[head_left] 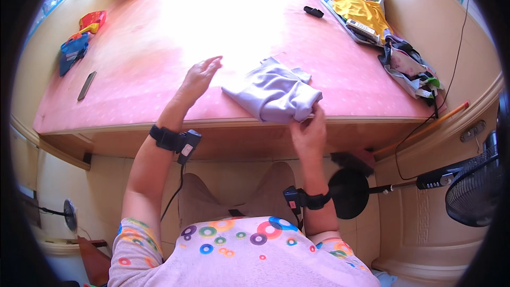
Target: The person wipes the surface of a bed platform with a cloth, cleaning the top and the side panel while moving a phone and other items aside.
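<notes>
A pale lavender piece of cloth (275, 89), perhaps a garment, lies bunched and partly folded near the front edge of a bed with a pink sheet (342, 95). My right hand (310, 129) pinches its near right corner between thumb and fingers at the bed's edge. To the left of the cloth, my left hand (202, 75) is raised over the sheet, touching nothing, its fingers extended. Each forearm wears a black strap with a small device.
At right lie a yellow cloth (360, 12), a remote control (361, 28) and bags (410, 65). A black object (313, 11) rests farther in. Colourful bags (74, 50) and a dark flat bar (87, 85) are at left. A standing fan (474, 191) and a cable (454, 63) flank the right side.
</notes>
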### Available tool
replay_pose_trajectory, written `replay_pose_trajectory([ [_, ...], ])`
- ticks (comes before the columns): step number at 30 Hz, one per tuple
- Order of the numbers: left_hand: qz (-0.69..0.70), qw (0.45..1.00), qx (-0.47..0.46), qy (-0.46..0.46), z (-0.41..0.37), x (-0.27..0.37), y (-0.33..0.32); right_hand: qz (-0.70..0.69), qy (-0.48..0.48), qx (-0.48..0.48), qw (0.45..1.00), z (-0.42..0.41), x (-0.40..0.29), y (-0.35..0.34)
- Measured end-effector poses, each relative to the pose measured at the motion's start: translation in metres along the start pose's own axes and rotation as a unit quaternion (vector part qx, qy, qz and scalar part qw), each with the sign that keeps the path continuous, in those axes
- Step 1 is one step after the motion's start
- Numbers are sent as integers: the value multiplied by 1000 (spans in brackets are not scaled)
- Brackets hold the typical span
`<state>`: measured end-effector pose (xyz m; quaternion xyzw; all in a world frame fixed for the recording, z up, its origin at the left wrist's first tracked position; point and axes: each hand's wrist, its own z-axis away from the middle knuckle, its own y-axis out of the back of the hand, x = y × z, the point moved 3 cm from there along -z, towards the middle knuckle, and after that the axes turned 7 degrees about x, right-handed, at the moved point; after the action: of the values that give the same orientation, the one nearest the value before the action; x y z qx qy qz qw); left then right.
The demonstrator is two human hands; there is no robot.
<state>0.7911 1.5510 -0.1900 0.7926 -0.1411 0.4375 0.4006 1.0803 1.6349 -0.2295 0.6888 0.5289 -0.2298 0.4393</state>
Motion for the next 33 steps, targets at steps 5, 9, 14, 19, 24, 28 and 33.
replay_pose_trajectory([
  [5,-252,965,52,-47,8,-62,4,30,177,86,980,-25,-42,32],
  [9,-377,922,45,-69,19,-56,-13,169,295,-39,940,-41,-65,-8],
  [14,-385,919,18,-77,17,-51,-16,263,241,-322,877,-43,-26,-82],
  [19,-398,914,20,-76,23,-51,-9,260,253,-285,887,-55,-1,-70],
  [24,-422,904,14,-69,23,-48,-9,389,136,-155,898,-116,77,10],
  [28,-434,899,8,-61,25,-47,-10,498,-4,-5,867,-169,171,99],
  [33,-450,892,7,-48,27,-36,-15,428,-180,193,865,-188,240,166],
])
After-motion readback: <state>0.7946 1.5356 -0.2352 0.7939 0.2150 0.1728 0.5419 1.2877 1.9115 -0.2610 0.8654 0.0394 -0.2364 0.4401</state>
